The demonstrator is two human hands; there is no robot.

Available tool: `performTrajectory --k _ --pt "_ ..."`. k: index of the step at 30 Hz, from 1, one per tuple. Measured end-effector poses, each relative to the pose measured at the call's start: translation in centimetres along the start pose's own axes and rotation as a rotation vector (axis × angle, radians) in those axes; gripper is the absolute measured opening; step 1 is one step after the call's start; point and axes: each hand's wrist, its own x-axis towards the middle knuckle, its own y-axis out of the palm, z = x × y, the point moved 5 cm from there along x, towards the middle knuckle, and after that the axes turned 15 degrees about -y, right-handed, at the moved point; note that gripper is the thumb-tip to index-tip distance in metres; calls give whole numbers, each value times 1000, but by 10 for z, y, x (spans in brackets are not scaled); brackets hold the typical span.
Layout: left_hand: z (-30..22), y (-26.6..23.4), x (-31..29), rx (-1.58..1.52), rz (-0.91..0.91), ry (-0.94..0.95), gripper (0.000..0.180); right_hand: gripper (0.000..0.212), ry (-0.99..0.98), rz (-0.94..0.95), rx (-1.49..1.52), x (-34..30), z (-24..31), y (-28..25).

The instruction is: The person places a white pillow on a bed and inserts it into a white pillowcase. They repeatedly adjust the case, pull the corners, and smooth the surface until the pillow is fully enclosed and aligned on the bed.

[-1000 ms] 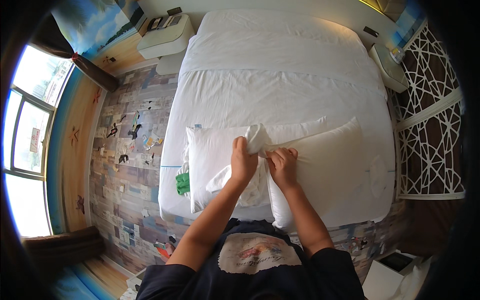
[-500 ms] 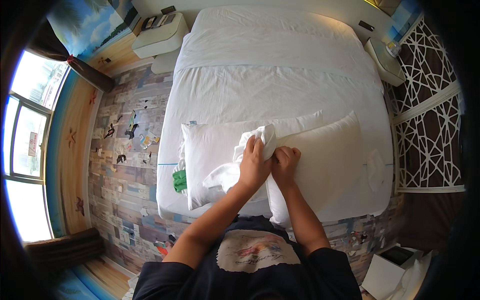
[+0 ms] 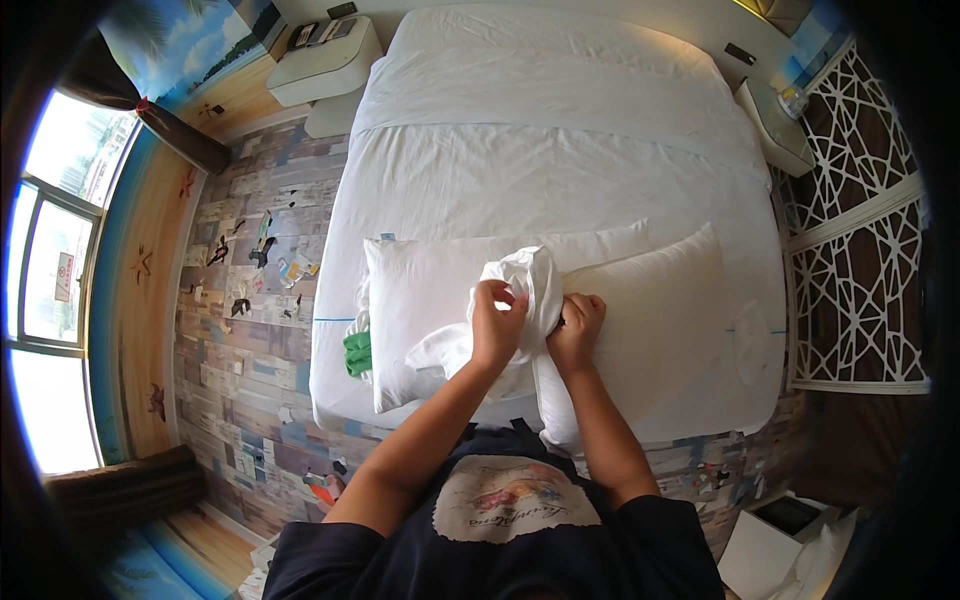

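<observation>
A bunched white pillowcase is held up in folds over two white pillows. My left hand is closed on its left side, with thumb and fingertips pinched at the gathered edge. Against its right side, my right hand is curled into a fist around the fabric. One end of the cloth trails left across the left pillow. The right pillow lies tilted, overlapping the left one, under my right hand. What is inside my right fist is hidden.
The pillows rest on the near end of a wide bed with a white sheet. A green cloth lies by the left pillow. Nightstands flank the far end. A white lattice screen stands right; a white box sits lower right.
My left hand has shifted slightly left and its fingers have curled into a pinch. The upper folds of the pillowcase have spread into a wider loop. My right hand has hardly moved.
</observation>
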Motion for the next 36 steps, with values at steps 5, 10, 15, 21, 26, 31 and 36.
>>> performTrajectory --k 5,10,15,21,26,31,36 --pt "22 18 -2 -21 155 -175 22 9 1 -43 13 -1 -3 -3" --pt "20 15 6 -119 -47 -159 23 11 -29 -37 61 4 1 -7" --pt "41 29 26 -66 311 -381 24 15 27 82 85 -3 -3 -10" --pt "26 20 16 62 192 -60 16 31 -73 223 -35 46 28 -38" --pt "29 29 17 -523 349 -171 9 15 -264 434 24 52 18 -31" --pt "-5 26 20 -551 390 -258 11 10 -258 417 -24 59 -20 -64" --pt "-7 32 38 -512 355 -229 16 26 -37 397 -255 18 -104 -121"
